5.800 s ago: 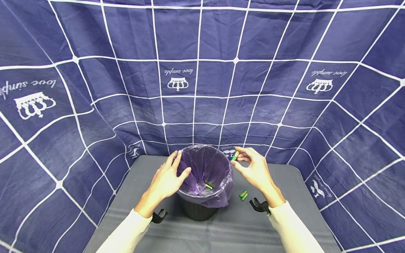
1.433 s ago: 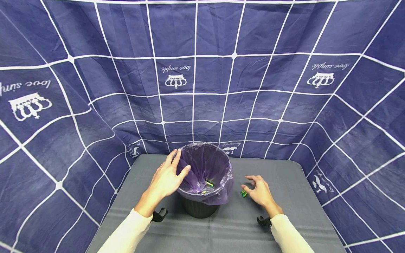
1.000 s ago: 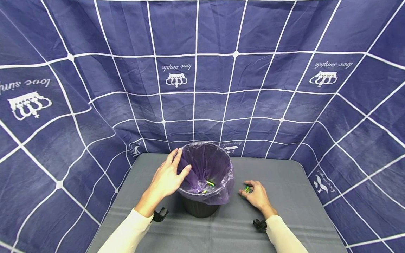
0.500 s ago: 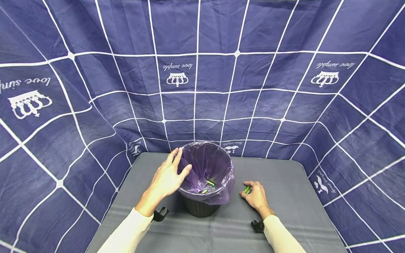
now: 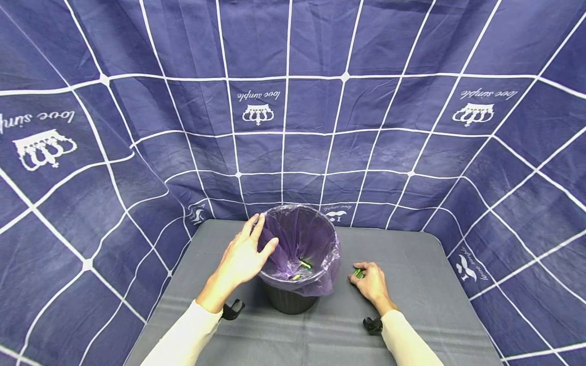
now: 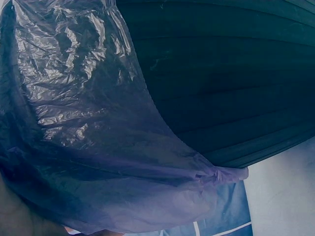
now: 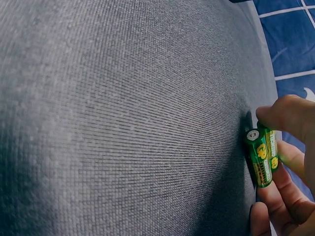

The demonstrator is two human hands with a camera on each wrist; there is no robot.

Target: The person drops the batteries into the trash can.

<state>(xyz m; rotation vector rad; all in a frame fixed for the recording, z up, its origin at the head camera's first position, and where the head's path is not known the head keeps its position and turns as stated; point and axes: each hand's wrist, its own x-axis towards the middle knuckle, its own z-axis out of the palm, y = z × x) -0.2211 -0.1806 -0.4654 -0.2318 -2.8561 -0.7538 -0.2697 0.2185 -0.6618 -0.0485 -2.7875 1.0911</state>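
Observation:
My left hand (image 5: 242, 256) rests at the left rim of a black bin (image 5: 290, 303), fingers straight and thumb pointing over the opening. The bin is lined with a purple plastic bag (image 5: 302, 236) folded over its rim; in the left wrist view the bag (image 6: 98, 118) hides most of that hand. To the right of the bin, my right hand (image 5: 373, 284) pinches two green batteries (image 7: 261, 157) lying side by side, low at the table. Thumb and curled fingers show round them in the right wrist view. Inside the bag lie a battery (image 5: 305, 264) and another small green-yellow piece (image 5: 296, 277).
A grey cloth-covered table (image 5: 403, 254) carries the bin. Blue cloth (image 5: 311, 101) with white grid lines hangs at the back and on both sides. A black strap mount (image 5: 373, 325) sits at the right wrist, another (image 5: 233, 309) at the left.
Earlier my right hand held a battery beside the bin's right rim. It has since come down to the two batteries on the table, and a second piece shows in the bag. Left hand stays put.

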